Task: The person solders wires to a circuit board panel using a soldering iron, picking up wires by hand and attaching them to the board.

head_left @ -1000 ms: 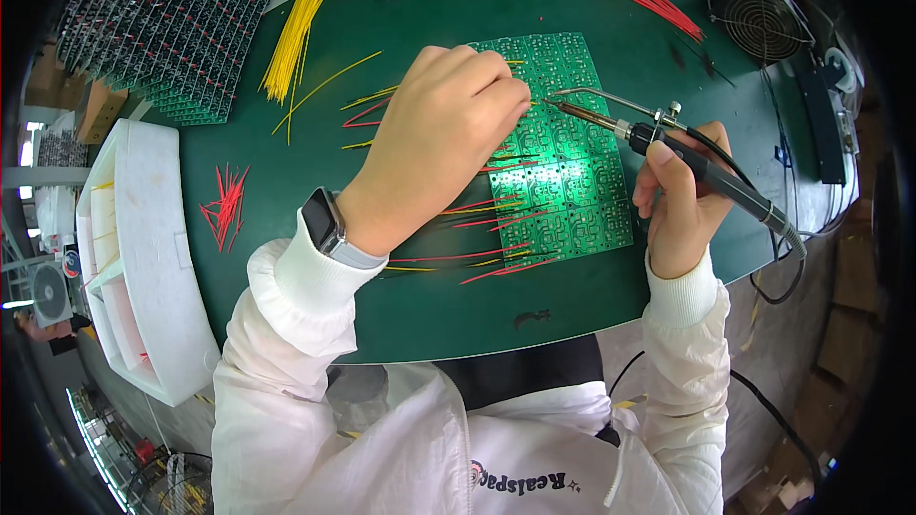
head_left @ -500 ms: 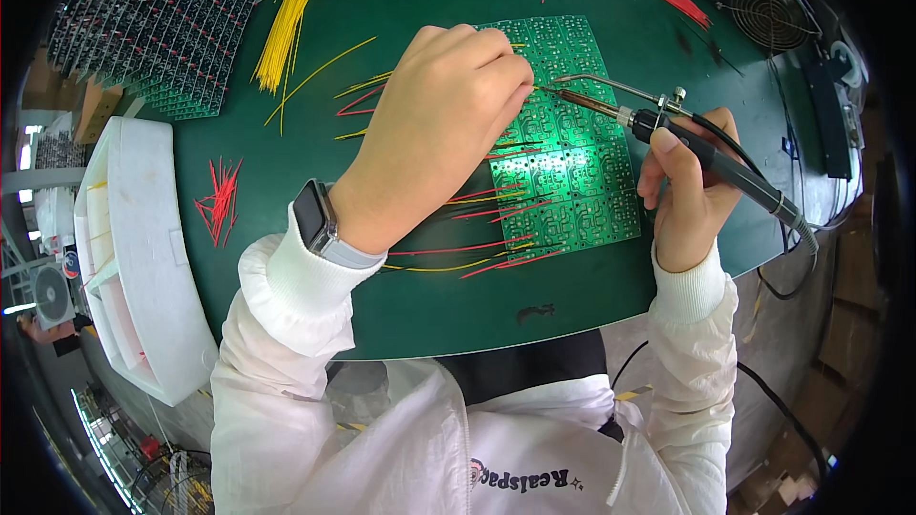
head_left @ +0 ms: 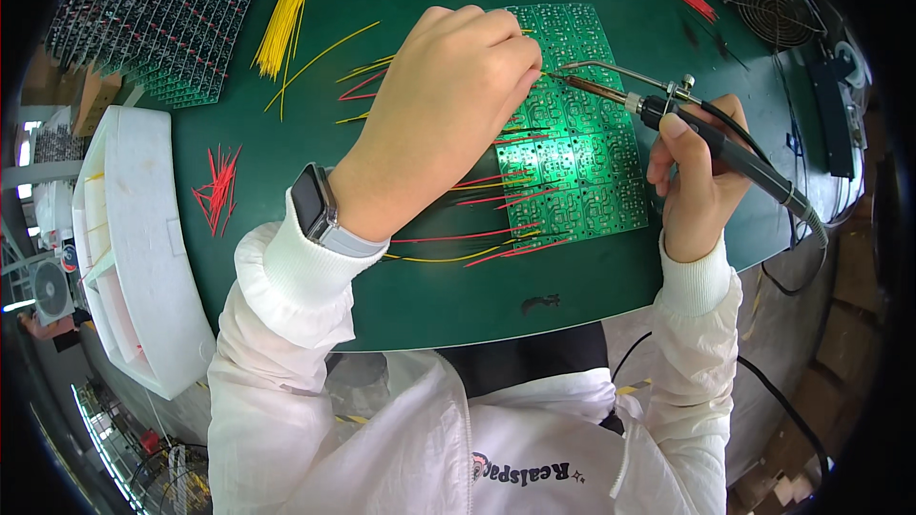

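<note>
Just to the right of a worker's left fingertips, over a green worktable [head_left: 448,310], a soldering iron [head_left: 716,140] points at the upper part of a green circuit board [head_left: 611,172]. The left hand [head_left: 458,100], knuckles up and fingers curled, brings its thumb and forefinger together on a thin yellow wire [head_left: 546,74], whose end shows beside the iron's tip; the other fingertips are hidden beneath the hand. Whether tip and wire touch is too small to tell.

The right hand [head_left: 701,176] grips the iron's dark handle from the right, thumb laid along it and fingers wrapped behind. A slim metal tube [head_left: 620,71], clamped to the iron, curves toward the left fingertips.

The board lies flat beneath and to the right of the left fingers, brightly lit just below them. Red, yellow and black loose wires [head_left: 468,236] stretch across its left edge, nearer the worker than the fingers.

Well left of the left fingers are a bundle of yellow wires [head_left: 289,14], a small pile of short red wires [head_left: 218,189] and a white foam tray [head_left: 157,229]. Beyond the right fingers, toward the far corner, stands a black fan [head_left: 768,5].
</note>
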Action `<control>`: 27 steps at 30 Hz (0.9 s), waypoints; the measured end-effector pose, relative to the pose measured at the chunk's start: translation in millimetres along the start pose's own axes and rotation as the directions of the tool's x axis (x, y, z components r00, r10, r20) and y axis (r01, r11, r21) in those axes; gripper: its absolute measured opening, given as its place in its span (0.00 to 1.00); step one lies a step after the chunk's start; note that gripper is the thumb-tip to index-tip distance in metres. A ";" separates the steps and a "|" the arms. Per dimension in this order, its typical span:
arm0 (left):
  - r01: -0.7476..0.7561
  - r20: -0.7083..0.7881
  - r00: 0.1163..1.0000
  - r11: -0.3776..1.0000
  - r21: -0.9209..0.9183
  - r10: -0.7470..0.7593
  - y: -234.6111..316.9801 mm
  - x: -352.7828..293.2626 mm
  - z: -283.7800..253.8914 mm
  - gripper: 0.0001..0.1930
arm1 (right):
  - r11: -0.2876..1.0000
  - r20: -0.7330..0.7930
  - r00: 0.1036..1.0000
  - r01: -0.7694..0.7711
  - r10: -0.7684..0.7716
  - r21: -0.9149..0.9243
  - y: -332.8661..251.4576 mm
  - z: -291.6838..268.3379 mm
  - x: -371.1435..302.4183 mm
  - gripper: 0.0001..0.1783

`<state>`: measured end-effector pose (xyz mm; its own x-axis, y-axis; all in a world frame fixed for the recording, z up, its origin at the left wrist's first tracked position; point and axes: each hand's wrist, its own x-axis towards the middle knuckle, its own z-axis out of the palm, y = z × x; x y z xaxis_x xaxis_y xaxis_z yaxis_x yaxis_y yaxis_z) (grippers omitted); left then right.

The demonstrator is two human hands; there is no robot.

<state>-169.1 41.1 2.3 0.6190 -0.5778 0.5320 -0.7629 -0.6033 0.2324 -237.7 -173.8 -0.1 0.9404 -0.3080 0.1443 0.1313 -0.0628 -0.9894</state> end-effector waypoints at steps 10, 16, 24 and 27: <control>-0.002 -0.006 1.000 1.000 -0.019 0.002 0.0 1.4 -0.2 0.04 | 0.995 -0.046 0.999 0.030 -0.025 0.095 0.0 -3.1 3.2 0.11; 0.046 0.040 0.998 0.997 -0.070 -0.043 -4.6 2.9 -6.6 0.06 | 0.993 -0.074 0.997 0.043 -0.035 0.113 2.8 -6.6 5.4 0.09; 0.366 0.203 0.898 0.919 0.149 -0.390 -89.4 -6.1 -70.0 0.09 | 0.990 -0.086 0.996 0.035 -0.023 0.139 4.5 -7.9 6.1 0.09; 0.471 0.323 0.840 0.881 -0.040 -0.435 -101.6 -12.5 -62.1 0.09 | 0.991 -0.084 0.996 0.026 -0.015 0.131 4.7 -8.0 6.5 0.09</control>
<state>-110.9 143.8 22.6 0.9123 -0.4010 0.0827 -0.3880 -0.7821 0.4877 -233.4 -183.7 -3.7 0.9088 -0.3853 0.1597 0.1953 0.0547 -0.9792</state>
